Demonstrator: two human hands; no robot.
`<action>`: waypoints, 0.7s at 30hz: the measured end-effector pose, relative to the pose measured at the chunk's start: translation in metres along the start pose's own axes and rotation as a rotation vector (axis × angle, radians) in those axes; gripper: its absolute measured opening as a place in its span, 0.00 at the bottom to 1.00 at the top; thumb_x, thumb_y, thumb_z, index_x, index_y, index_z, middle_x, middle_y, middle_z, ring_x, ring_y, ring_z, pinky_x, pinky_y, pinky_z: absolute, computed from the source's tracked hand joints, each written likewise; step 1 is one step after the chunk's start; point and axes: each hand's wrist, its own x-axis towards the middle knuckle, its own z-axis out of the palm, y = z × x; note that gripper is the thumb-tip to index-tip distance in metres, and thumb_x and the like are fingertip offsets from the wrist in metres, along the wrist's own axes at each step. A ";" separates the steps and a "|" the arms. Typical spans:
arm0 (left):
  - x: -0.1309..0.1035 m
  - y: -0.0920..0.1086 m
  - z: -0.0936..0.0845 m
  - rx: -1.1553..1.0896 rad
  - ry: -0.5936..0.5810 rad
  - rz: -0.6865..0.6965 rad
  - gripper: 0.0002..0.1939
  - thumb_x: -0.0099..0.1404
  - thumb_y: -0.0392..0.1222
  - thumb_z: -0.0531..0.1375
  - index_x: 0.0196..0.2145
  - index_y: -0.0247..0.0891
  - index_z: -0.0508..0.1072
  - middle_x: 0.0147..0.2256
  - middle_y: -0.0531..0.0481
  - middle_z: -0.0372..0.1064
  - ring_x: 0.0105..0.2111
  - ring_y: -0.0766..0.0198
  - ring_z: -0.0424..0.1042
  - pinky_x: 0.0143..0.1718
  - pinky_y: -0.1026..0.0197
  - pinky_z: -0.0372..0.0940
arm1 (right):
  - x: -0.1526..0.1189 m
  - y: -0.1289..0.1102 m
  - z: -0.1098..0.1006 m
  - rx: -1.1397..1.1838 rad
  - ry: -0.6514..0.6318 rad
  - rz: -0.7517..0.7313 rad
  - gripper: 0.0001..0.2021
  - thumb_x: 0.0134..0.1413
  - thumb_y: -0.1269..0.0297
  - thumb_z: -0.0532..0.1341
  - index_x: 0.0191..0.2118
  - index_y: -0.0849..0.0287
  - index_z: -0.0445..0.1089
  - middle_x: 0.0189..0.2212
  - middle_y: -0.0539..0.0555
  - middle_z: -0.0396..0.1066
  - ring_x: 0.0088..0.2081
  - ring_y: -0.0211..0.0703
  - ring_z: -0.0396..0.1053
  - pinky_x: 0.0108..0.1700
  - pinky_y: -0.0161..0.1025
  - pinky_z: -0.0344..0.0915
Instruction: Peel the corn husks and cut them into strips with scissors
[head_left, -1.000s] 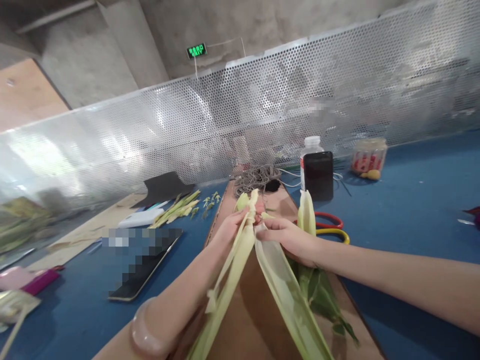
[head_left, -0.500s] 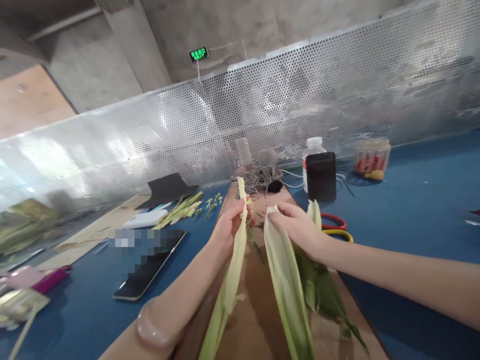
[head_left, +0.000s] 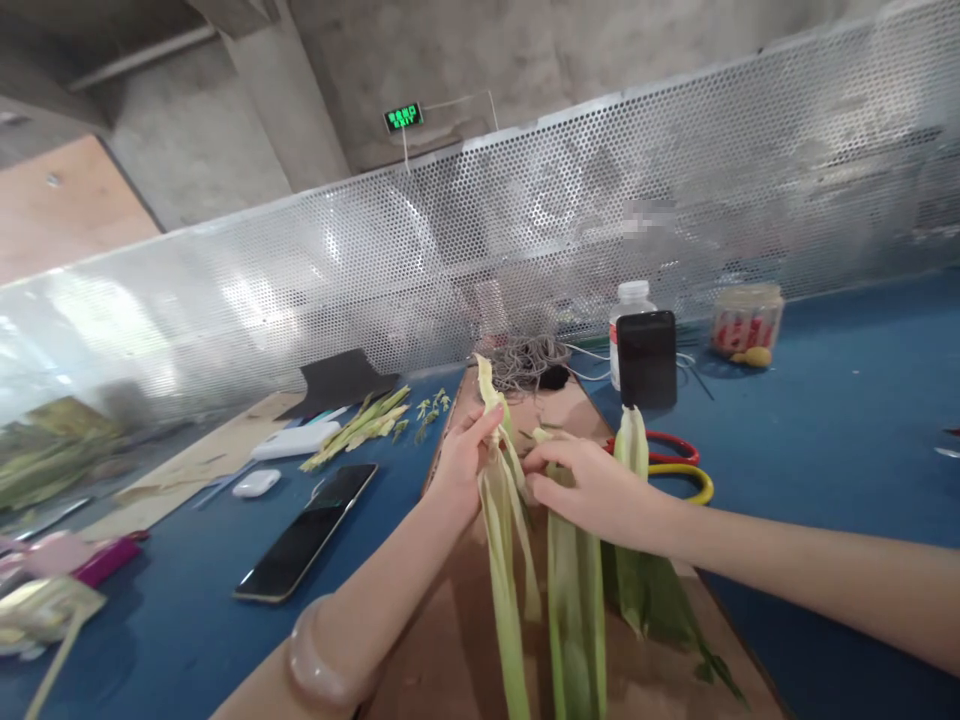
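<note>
Pinching pale husk strips [head_left: 504, 570] in the left grip [head_left: 466, 462], thumb and fingers closed on them near the top; one end sticks up past the fingers, the rest hangs down over the brown board [head_left: 465, 640]. Right grip [head_left: 585, 490] is just beside, fingers curled, thumb and index slightly apart by a narrow strand of the strips. Can't tell whether it has hold of anything. Broad husk [head_left: 576, 610] runs down from under the right hand, top end hidden.

Greener husk [head_left: 664, 600] lies on the board to the right, partly behind the right forearm. Red loop [head_left: 679, 441] and yellow loop [head_left: 701, 482] near it. Tangled grey cord [head_left: 521, 362] at the far end of the board. Upright black phone [head_left: 646, 360] in front of a bottle [head_left: 634, 292]. Second phone [head_left: 307, 540] flat on the blue desk [head_left: 840, 400], left side, near cut stalks [head_left: 360, 430].
</note>
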 end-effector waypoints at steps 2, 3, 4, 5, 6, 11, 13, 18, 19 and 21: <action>0.000 -0.002 0.000 0.011 -0.013 0.057 0.13 0.44 0.41 0.66 0.27 0.36 0.67 0.17 0.57 0.65 0.16 0.70 0.65 0.19 0.68 0.61 | -0.002 -0.003 0.003 0.101 -0.038 0.006 0.07 0.48 0.65 0.55 0.31 0.59 0.68 0.27 0.53 0.70 0.31 0.43 0.66 0.33 0.38 0.59; -0.001 -0.002 0.001 0.011 -0.010 0.068 0.13 0.44 0.41 0.66 0.26 0.36 0.67 0.17 0.57 0.65 0.16 0.70 0.65 0.20 0.68 0.62 | -0.003 -0.003 0.004 0.149 -0.059 0.016 0.08 0.48 0.63 0.55 0.34 0.59 0.68 0.28 0.52 0.71 0.30 0.42 0.66 0.31 0.37 0.59; -0.002 -0.003 0.002 0.005 -0.004 0.065 0.13 0.44 0.40 0.66 0.26 0.36 0.66 0.17 0.57 0.65 0.16 0.70 0.65 0.20 0.67 0.62 | -0.003 -0.002 0.005 0.174 -0.074 0.025 0.09 0.47 0.63 0.56 0.35 0.59 0.67 0.29 0.52 0.71 0.29 0.42 0.67 0.30 0.37 0.59; -0.002 -0.004 0.003 -0.007 0.001 0.057 0.13 0.43 0.40 0.67 0.26 0.36 0.66 0.17 0.58 0.65 0.16 0.70 0.65 0.20 0.67 0.62 | -0.003 0.000 0.006 0.171 -0.081 0.031 0.10 0.46 0.63 0.57 0.36 0.60 0.66 0.28 0.52 0.70 0.29 0.41 0.66 0.30 0.36 0.59; -0.003 -0.004 0.004 -0.021 0.000 0.047 0.14 0.43 0.39 0.67 0.26 0.36 0.66 0.17 0.58 0.65 0.16 0.70 0.65 0.20 0.67 0.63 | -0.003 0.001 0.006 0.146 -0.082 0.033 0.09 0.45 0.65 0.57 0.35 0.60 0.66 0.28 0.52 0.70 0.28 0.41 0.66 0.29 0.36 0.59; -0.003 -0.005 0.004 -0.038 -0.022 0.003 0.12 0.46 0.40 0.66 0.27 0.35 0.67 0.18 0.56 0.66 0.18 0.68 0.68 0.21 0.66 0.64 | -0.002 0.003 0.008 0.168 -0.105 0.011 0.04 0.46 0.73 0.52 0.30 0.60 0.62 0.26 0.51 0.67 0.29 0.40 0.65 0.31 0.36 0.59; -0.004 -0.003 0.004 -0.028 -0.035 -0.036 0.12 0.48 0.42 0.65 0.26 0.35 0.67 0.18 0.55 0.66 0.18 0.67 0.68 0.21 0.65 0.65 | -0.001 0.002 0.008 0.193 -0.096 0.002 0.03 0.48 0.72 0.52 0.28 0.60 0.61 0.25 0.50 0.66 0.29 0.39 0.64 0.31 0.36 0.59; -0.009 0.001 0.006 -0.011 -0.138 -0.136 0.13 0.52 0.49 0.60 0.25 0.35 0.66 0.16 0.55 0.64 0.12 0.69 0.63 0.13 0.67 0.58 | -0.001 0.001 0.007 0.225 -0.026 -0.037 0.04 0.50 0.68 0.53 0.29 0.60 0.65 0.26 0.50 0.67 0.29 0.40 0.63 0.32 0.36 0.59; -0.009 0.001 0.006 -0.014 -0.148 -0.159 0.14 0.53 0.50 0.59 0.25 0.35 0.66 0.16 0.55 0.63 0.12 0.68 0.63 0.12 0.67 0.57 | -0.001 0.002 0.007 0.247 -0.021 -0.035 0.05 0.51 0.68 0.53 0.29 0.60 0.65 0.26 0.51 0.67 0.29 0.40 0.64 0.32 0.36 0.60; -0.007 0.001 0.006 -0.026 -0.148 -0.190 0.14 0.53 0.51 0.58 0.26 0.35 0.67 0.15 0.55 0.63 0.13 0.67 0.64 0.12 0.67 0.57 | -0.001 0.002 0.007 0.300 -0.019 -0.017 0.06 0.52 0.66 0.53 0.31 0.59 0.66 0.27 0.51 0.68 0.30 0.40 0.65 0.33 0.37 0.61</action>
